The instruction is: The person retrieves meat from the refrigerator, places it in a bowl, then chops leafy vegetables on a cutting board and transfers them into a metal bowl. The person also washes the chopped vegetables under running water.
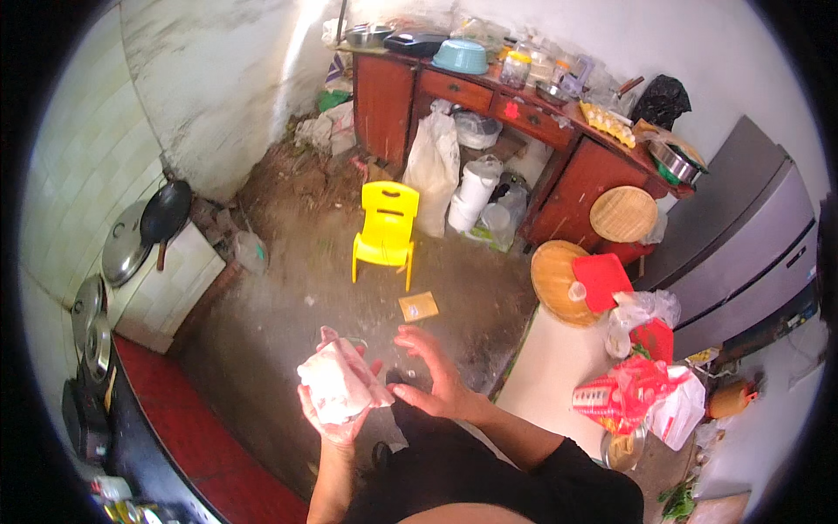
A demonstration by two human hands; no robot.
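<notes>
A slab of pale raw meat, which looks like fatty pork, rests on the upturned palm of my left hand. The fingers of that hand curl up around its sides. Bright light washes out part of the meat's surface. Just to the right of it, my right hand hangs in the air with thumb and fingers apart, holding nothing. Its thumb comes close to the meat's right corner; whether they touch I cannot tell.
Ahead stands a yellow plastic chair, with a flat brown piece on the floor before it. A pale tabletop at right bears a round wooden board and red plastic bags. A red-edged counter runs along the left.
</notes>
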